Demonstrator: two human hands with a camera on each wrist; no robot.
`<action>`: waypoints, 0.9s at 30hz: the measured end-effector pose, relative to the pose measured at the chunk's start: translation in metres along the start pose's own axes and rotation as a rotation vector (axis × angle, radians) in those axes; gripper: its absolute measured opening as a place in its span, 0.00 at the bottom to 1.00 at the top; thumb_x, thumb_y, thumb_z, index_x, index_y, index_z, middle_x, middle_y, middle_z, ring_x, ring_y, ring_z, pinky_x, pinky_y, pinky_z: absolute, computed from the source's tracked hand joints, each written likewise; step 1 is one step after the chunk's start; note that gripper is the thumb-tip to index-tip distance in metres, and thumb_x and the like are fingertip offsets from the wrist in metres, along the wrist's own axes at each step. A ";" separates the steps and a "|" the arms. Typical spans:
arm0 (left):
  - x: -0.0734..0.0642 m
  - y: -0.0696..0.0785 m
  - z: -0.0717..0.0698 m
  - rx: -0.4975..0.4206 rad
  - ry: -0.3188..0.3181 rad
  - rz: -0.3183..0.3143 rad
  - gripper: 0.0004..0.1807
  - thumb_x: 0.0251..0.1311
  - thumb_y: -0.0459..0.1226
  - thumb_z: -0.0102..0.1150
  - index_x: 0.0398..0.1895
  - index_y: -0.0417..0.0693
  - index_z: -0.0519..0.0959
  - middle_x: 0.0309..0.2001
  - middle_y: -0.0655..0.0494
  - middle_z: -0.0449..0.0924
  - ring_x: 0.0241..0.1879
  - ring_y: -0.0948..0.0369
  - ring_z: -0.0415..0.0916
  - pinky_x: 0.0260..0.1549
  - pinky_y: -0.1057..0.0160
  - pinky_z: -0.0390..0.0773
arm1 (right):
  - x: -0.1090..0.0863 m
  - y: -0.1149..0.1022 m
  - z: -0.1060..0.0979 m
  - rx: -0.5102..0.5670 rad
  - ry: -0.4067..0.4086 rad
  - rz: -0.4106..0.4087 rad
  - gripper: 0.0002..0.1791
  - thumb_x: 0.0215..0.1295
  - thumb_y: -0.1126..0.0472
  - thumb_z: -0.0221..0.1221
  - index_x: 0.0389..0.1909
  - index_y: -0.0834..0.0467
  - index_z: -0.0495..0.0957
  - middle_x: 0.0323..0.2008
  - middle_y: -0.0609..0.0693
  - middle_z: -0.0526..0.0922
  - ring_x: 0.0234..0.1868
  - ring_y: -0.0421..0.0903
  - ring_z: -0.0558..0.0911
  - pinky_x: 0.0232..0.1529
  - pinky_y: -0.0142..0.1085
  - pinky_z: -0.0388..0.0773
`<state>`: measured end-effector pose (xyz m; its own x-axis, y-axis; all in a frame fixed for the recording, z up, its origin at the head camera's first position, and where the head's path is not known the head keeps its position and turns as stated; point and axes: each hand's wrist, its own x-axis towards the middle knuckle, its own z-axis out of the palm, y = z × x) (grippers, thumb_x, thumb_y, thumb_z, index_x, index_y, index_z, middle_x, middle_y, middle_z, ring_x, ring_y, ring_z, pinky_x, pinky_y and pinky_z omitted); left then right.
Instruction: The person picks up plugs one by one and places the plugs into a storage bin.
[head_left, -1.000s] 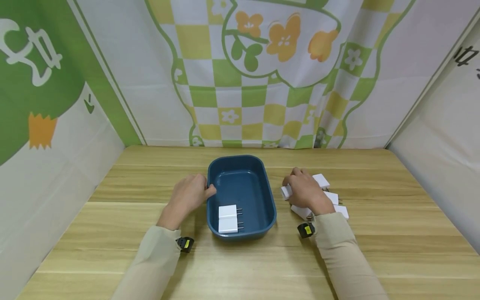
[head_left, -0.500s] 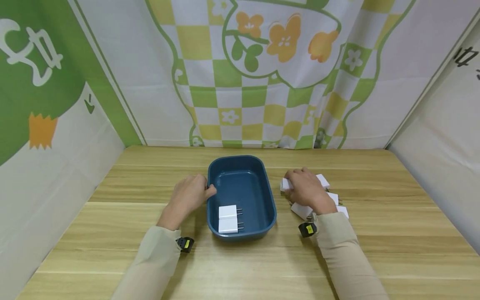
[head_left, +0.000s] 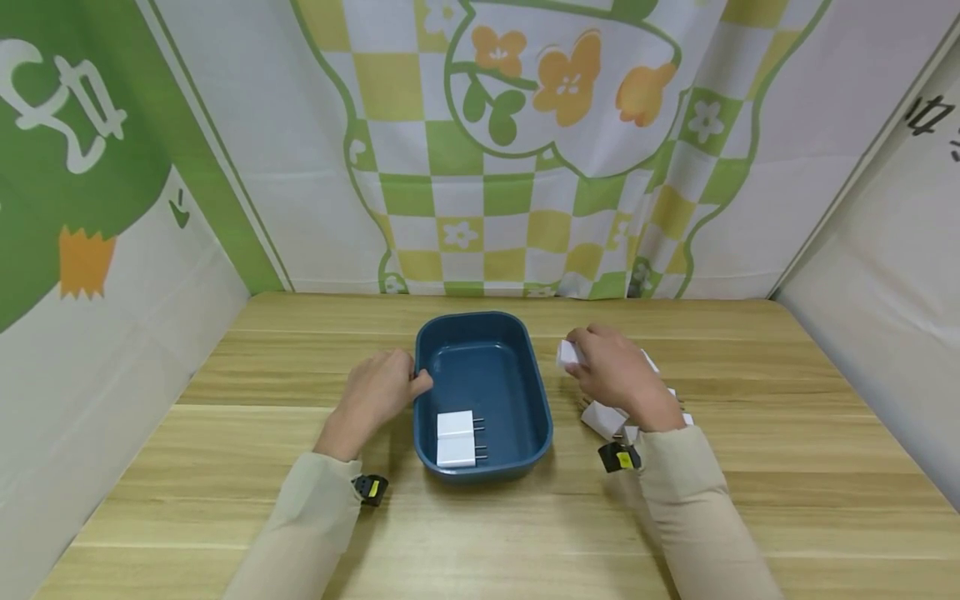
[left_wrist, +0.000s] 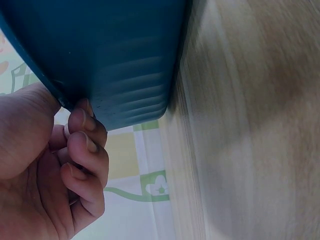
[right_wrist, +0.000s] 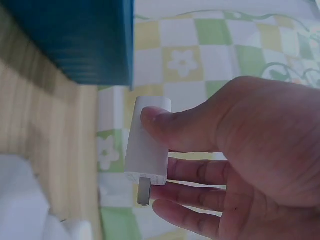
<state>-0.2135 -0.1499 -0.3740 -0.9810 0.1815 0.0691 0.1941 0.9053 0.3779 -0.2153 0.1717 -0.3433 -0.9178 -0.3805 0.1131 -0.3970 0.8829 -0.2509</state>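
A dark blue rectangular tub (head_left: pixel 480 367) stands on the table, with two white plug chargers (head_left: pixel 456 438) side by side in its near left corner, prongs facing right. My left hand (head_left: pixel 378 387) grips the tub's left rim between thumb and curled fingers, as the left wrist view shows. To the right of the tub, my right hand (head_left: pixel 618 375) pinches a white plug charger (right_wrist: pixel 146 145) between thumb and fingers. Its flat metal prong (right_wrist: pixel 144 191) sticks out at one end. Several more white chargers (head_left: pixel 603 420) lie beneath and beside the right hand, partly hidden by it.
The light wood table (head_left: pixel 262 483) carries the tub and the loose chargers. A patterned cloth curtain (head_left: pixel 525 208) closes off the back, with cloth panels to the left and right. Each wrist wears a small black camera (head_left: pixel 619 457).
My right hand has lifted a charger from the group, raising it away from the others. The left hand and the tub have stayed in place.
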 end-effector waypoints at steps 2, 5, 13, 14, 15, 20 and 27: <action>0.000 0.000 0.000 0.003 -0.001 0.000 0.21 0.60 0.40 0.57 0.10 0.50 0.65 0.12 0.61 0.61 0.14 0.61 0.61 0.17 0.64 0.58 | -0.002 -0.004 -0.004 0.008 0.015 -0.008 0.21 0.70 0.59 0.62 0.60 0.64 0.76 0.48 0.59 0.79 0.47 0.57 0.79 0.47 0.52 0.75; 0.000 0.000 0.000 0.005 -0.005 -0.002 0.21 0.60 0.39 0.57 0.10 0.50 0.65 0.12 0.61 0.61 0.14 0.61 0.61 0.17 0.64 0.58 | -0.004 -0.012 -0.010 0.018 0.034 -0.017 0.22 0.70 0.59 0.62 0.61 0.64 0.75 0.50 0.59 0.79 0.48 0.57 0.79 0.48 0.52 0.75; -0.001 0.001 0.000 -0.004 -0.010 -0.008 0.21 0.61 0.39 0.56 0.10 0.50 0.66 0.12 0.60 0.62 0.14 0.61 0.61 0.17 0.64 0.58 | -0.008 -0.034 -0.016 -0.005 0.120 -0.147 0.21 0.68 0.60 0.65 0.58 0.65 0.77 0.47 0.58 0.81 0.47 0.57 0.79 0.51 0.51 0.75; -0.001 0.001 0.000 -0.005 -0.010 -0.008 0.21 0.61 0.39 0.56 0.10 0.50 0.66 0.12 0.60 0.62 0.14 0.61 0.61 0.17 0.64 0.58 | -0.008 -0.037 -0.015 -0.004 0.127 -0.165 0.21 0.68 0.60 0.65 0.58 0.65 0.77 0.47 0.57 0.81 0.47 0.57 0.79 0.51 0.50 0.74; -0.001 0.001 0.000 -0.004 -0.009 -0.008 0.21 0.61 0.39 0.56 0.10 0.50 0.66 0.12 0.60 0.62 0.14 0.61 0.61 0.17 0.64 0.58 | -0.008 -0.040 -0.014 -0.002 0.132 -0.179 0.21 0.67 0.60 0.65 0.58 0.64 0.77 0.48 0.57 0.81 0.47 0.56 0.79 0.51 0.50 0.75; -0.001 0.001 0.000 -0.006 -0.008 -0.004 0.21 0.61 0.39 0.56 0.10 0.50 0.66 0.12 0.60 0.62 0.14 0.61 0.61 0.17 0.64 0.58 | -0.007 -0.057 -0.007 0.011 0.113 -0.228 0.23 0.68 0.58 0.65 0.60 0.64 0.77 0.49 0.56 0.81 0.48 0.54 0.78 0.48 0.47 0.76; 0.000 0.002 0.000 -0.011 -0.013 -0.011 0.21 0.62 0.39 0.57 0.10 0.49 0.66 0.12 0.60 0.62 0.14 0.61 0.62 0.17 0.64 0.58 | -0.005 -0.078 0.005 0.020 0.028 -0.280 0.22 0.69 0.55 0.64 0.60 0.61 0.77 0.46 0.53 0.80 0.43 0.49 0.77 0.44 0.42 0.76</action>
<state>-0.2128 -0.1486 -0.3733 -0.9828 0.1769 0.0534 0.1836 0.9028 0.3890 -0.1795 0.1039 -0.3291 -0.7720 -0.6009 0.2073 -0.6354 0.7388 -0.2246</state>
